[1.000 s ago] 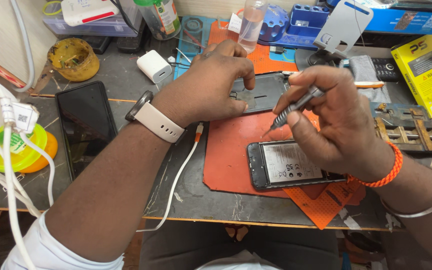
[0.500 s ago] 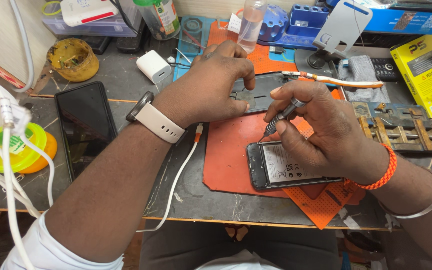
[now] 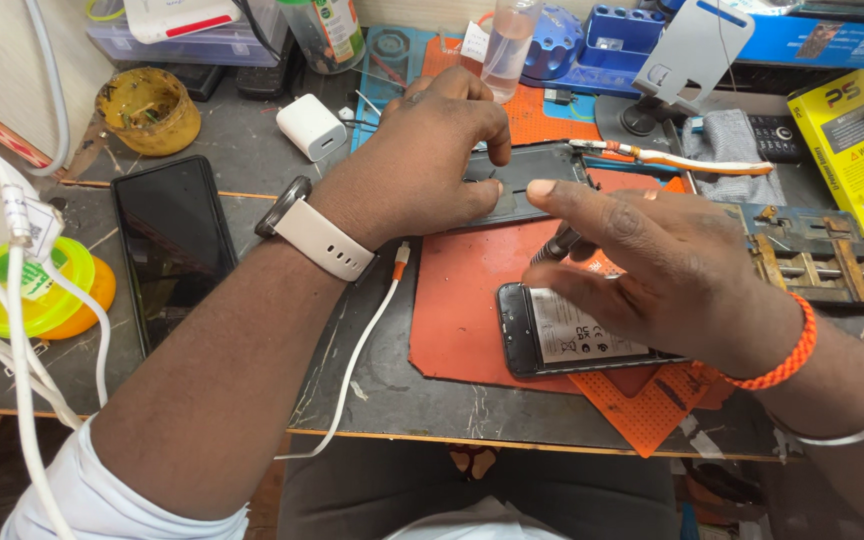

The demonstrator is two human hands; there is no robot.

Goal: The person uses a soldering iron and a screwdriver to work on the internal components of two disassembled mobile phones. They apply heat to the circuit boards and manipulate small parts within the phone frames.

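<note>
Dark and cluttered, the counter [image 3: 252, 170] carried one orange work mat [image 3: 462, 310] at frame centre. On the mat's lower right lay one opened phone [image 3: 552, 335], its white-labelled battery face up; at the mat's upper edge lay one dark back panel [image 3: 542, 170]. The left hand [image 3: 422, 160] pressed down on that panel with its fingers spread, grasping nothing. The right hand [image 3: 652, 260] hovered over the opened phone, fingers loosely extended, with a thin dark tool [image 3: 560, 243] tucked beneath them; whether it was actually gripped could not be told. Judged from this pose, the step was best done by keeping the panel pinned flat and guiding the tool tip slowly, clear of the battery. Also counted: one intact black phone [image 3: 172, 240] at left, one white charger [image 3: 310, 126], one clear bottle [image 3: 507, 45], one yellow box [image 3: 852, 140] at upper right.
</note>
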